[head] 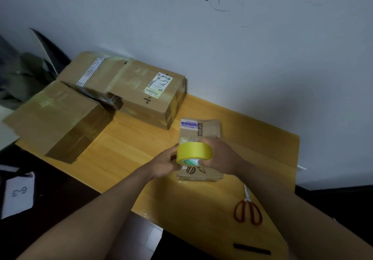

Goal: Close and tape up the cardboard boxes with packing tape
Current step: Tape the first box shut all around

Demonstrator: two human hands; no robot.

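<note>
Both hands are on a roll of yellow tape (194, 151), held right over a small cardboard box (199, 138) that sits about mid-table. The right hand (219, 155) is wrapped around the right side of the roll, with a fingertip poking into the core where the green and white label shows. The left hand (164, 163) is curled in against the roll's left edge and looks like it's pinching something there, though I honestly can't tell if it's the loose tape end or just the rim of the roll.

The small box lies flat on the wooden table (125, 150). It has a POP MART strip and a purple label at its far end, and a black drawing at the near end, partly hidden under the roll. Whether its flaps are fully shut under the hands, no idea.

Far left on the table there are two bigger boxes. The large box with a shipping label (149, 94) is pushed up against the wall, and its near-left corner looks ripped open. Just left of it, touching or nearly so, is another big box (56, 118) hanging a bit over the table's left edge, with clear tape already across the top.

Red-handled scissors (247, 209) lie on the near right part of the table, well apart from the small box, blades pointing away. Off the table at the near left there's a white tag reading 6-3 (19, 192).
</note>
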